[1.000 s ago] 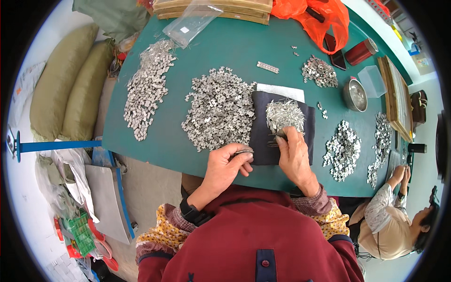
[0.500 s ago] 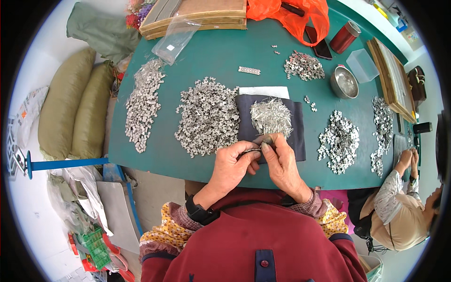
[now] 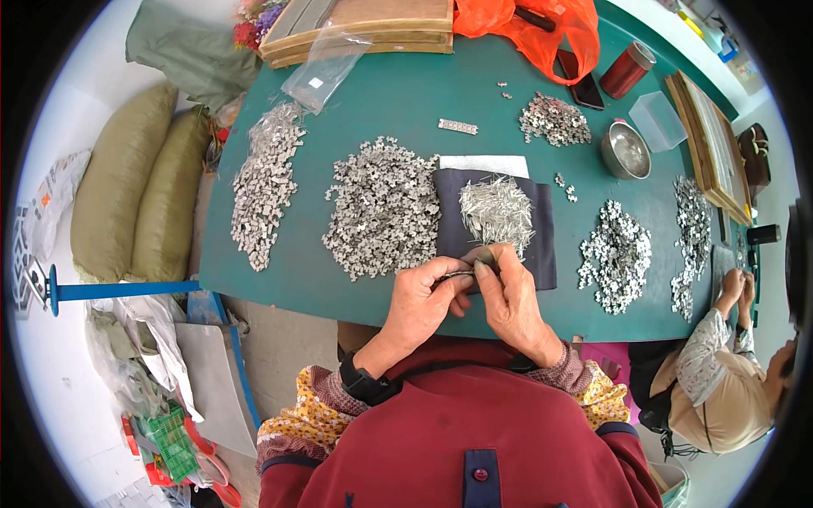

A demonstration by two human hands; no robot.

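Observation:
My left hand [image 3: 421,298] and my right hand [image 3: 511,296] meet over the near edge of the green table. Between them is a thin dark strip [image 3: 457,273], which looks like a short row of small links. My left hand pinches it between thumb and fingers. My right thumb and fingers close at its other end, where the grip is mostly hidden. Just beyond my fingers, a heap of thin silvery pins [image 3: 495,210] lies on a folded dark cloth [image 3: 542,254]. A large pile of small grey metal links [image 3: 381,207] stands left of the cloth.
On the green table [image 3: 406,93] lie a finished-looking link strip [image 3: 458,126], more link piles [image 3: 616,254], a metal bowl [image 3: 626,150], a clear box [image 3: 658,121], a red can [image 3: 627,69] and an orange bag [image 3: 576,34]. Wooden trays [image 3: 364,38] stand behind. Another person [image 3: 720,381] works at right.
The whole view has shifted slightly, so the table things sit a little further right. My hands stay together on the dark strip, with barely any change in the fingers.

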